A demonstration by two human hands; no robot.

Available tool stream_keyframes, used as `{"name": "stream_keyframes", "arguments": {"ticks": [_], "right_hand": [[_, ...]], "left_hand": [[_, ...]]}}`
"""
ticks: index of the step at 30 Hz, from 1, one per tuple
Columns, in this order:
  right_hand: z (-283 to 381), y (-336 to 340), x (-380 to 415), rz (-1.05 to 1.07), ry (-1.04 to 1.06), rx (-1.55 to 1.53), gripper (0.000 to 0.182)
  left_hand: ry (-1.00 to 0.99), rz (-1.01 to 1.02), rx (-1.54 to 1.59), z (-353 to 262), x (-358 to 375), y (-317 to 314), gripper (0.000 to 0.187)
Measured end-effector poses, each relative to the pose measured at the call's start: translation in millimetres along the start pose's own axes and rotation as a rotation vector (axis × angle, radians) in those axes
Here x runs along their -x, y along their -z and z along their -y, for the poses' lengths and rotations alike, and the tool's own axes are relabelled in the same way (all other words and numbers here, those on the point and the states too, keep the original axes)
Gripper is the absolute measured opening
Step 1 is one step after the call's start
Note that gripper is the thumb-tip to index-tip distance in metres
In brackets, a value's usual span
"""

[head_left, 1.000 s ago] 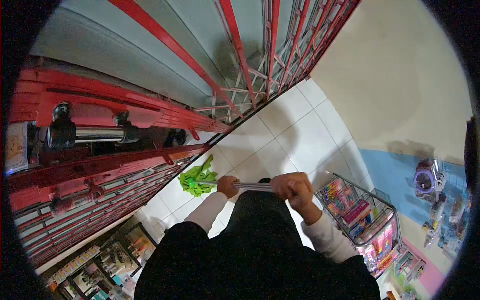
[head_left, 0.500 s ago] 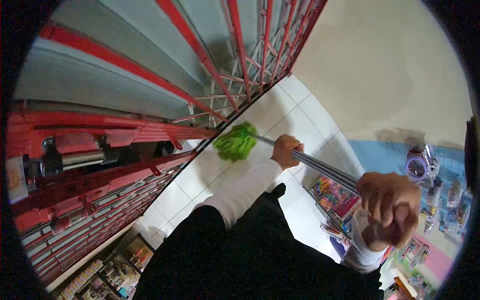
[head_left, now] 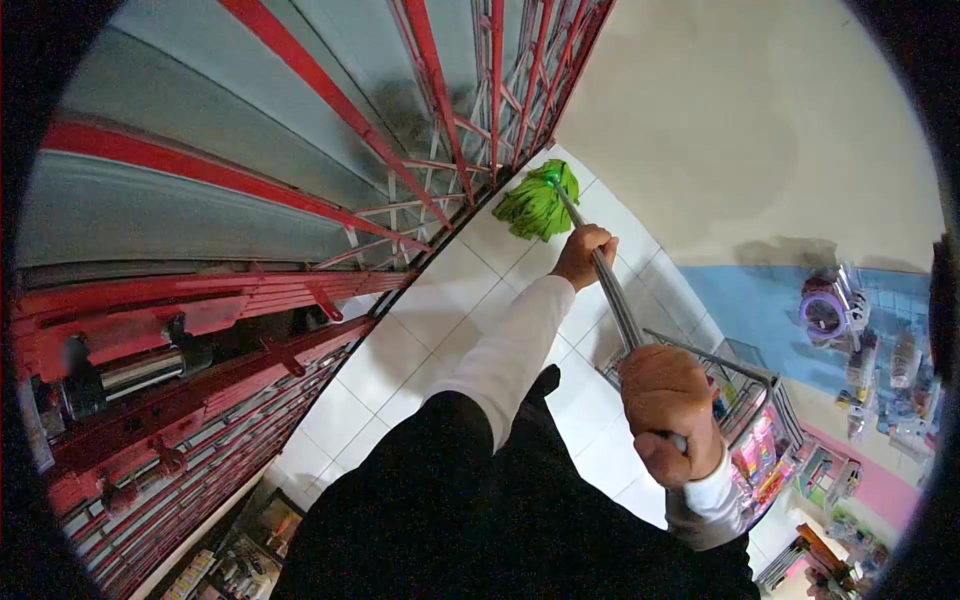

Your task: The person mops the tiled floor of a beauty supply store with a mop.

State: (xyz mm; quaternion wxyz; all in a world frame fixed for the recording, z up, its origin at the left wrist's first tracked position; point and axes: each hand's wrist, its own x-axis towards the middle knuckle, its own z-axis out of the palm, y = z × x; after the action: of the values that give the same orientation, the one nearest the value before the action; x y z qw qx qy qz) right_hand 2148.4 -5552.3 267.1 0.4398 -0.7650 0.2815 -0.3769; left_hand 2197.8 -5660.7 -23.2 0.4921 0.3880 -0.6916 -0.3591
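A mop with a bright green head (head_left: pixel 537 205) rests on the white tiled floor (head_left: pixel 440 335), close to the corner between the red gate and the wall. Its metal handle (head_left: pixel 622 305) slants up from the floor toward me. Lower on the shaft, my left hand (head_left: pixel 584 258) is wrapped around it. My right hand (head_left: pixel 668 405) grips the upper end, with the handle's tip just showing by the thumb.
A red folding gate (head_left: pixel 350 108) with grey panels borders the floor on the left. To the right are a beige and blue wall (head_left: pixel 745 310), a wire rack of colourful packets (head_left: pixel 765 440) and hanging goods, including a purple roll (head_left: pixel 824 315).
The mop head has moved along the gate toward the wall corner. My right hand has shifted left and the handle stands steeper; both hands keep their hold.
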Motion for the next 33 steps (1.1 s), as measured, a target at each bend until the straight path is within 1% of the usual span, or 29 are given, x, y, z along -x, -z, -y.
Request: {"name": "stream_keyframes", "arguments": {"ticks": [3, 4, 5, 7, 8, 11, 12, 15, 18, 20, 21, 22, 23, 24, 25, 26, 27, 29, 30, 32, 33], "right_hand": [[13, 1, -7, -0.107, -0.026, -0.033, 0.025], [18, -5, -10, -0.303, -0.020, -0.028, 0.039], [25, -5, -21, -0.460, 0.010, -0.070, 0.053], [44, 7, -36, -0.432, -0.097, -0.158, 0.060], [51, 7, -43, -0.418, -0.101, -0.207, 0.060], [66, 2, -59, -0.345, -0.121, -0.348, 0.059], [69, 0, -63, -0.301, -0.133, -0.391, 0.059], [66, -5, -73, -0.207, -0.117, -0.559, 0.056], [41, -20, -68, -0.176, -0.097, -0.747, 0.049], [15, -42, -57, -0.216, -0.123, -0.912, 0.041], [1, -59, -48, -0.258, -0.152, -1.013, 0.037], [-19, -78, -33, -0.313, -0.152, -1.002, 0.033], [-38, -99, -17, -0.372, -0.151, -0.988, 0.030], [-49, -121, -5, -0.367, -0.205, -0.884, 0.034], [-56, -139, 4, -0.362, -0.257, -0.778, 0.037], [-63, -152, 15, -0.270, -0.310, -0.853, 0.036], [-66, -159, 23, -0.177, -0.362, -0.926, 0.035], [-63, -162, 29, -0.216, -0.359, -0.979, 0.035], [-62, -160, 32, -0.237, -0.356, -1.006, 0.035], [-64, -131, 41, -0.169, -0.347, -0.970, 0.029], [-65, -118, 45, -0.134, -0.343, -0.949, 0.026]], "left_hand": [[0.045, 0.096, 0.011, -18, -3, 15, 0.030], [0.032, 0.022, 0.047, -24, -5, 16, 0.032], [0.087, 0.040, 0.033, -30, -2, 19, 0.032], [0.190, 0.073, -0.003, -53, 2, 35, 0.033], [0.271, 0.089, -0.003, -67, 8, 49, 0.031], [0.251, 0.044, -0.036, -82, 34, 79, 0.030], [0.202, -0.038, -0.040, -87, 46, 87, 0.029], [0.449, 0.081, -0.059, -94, 77, 117, 0.033], [0.712, 0.156, 0.049, -94, 122, 149, 0.034], [0.695, 0.104, 0.004, -85, 162, 170, 0.030], [0.574, 0.155, -0.205, -67, 190, 178, 0.027], [0.447, 0.205, -0.411, -50, 217, 187, 0.024], [0.527, 0.164, -0.411, -48, 240, 199, 0.023], [0.608, 0.126, -0.410, -47, 263, 212, 0.022], [0.658, 0.172, -0.441, -39, 287, 224, 0.021], [0.709, 0.220, -0.471, -31, 309, 233, 0.020], [0.712, 0.231, -0.494, -26, 323, 239, 0.020], [0.718, 0.253, -0.541, -22, 338, 241, 0.019], [0.714, 0.269, -0.523, -26, 331, 236, 0.019], [0.701, 0.300, -0.489, -32, 310, 222, 0.019], [0.622, 0.283, -0.466, -32, 296, 210, 0.021]]}}
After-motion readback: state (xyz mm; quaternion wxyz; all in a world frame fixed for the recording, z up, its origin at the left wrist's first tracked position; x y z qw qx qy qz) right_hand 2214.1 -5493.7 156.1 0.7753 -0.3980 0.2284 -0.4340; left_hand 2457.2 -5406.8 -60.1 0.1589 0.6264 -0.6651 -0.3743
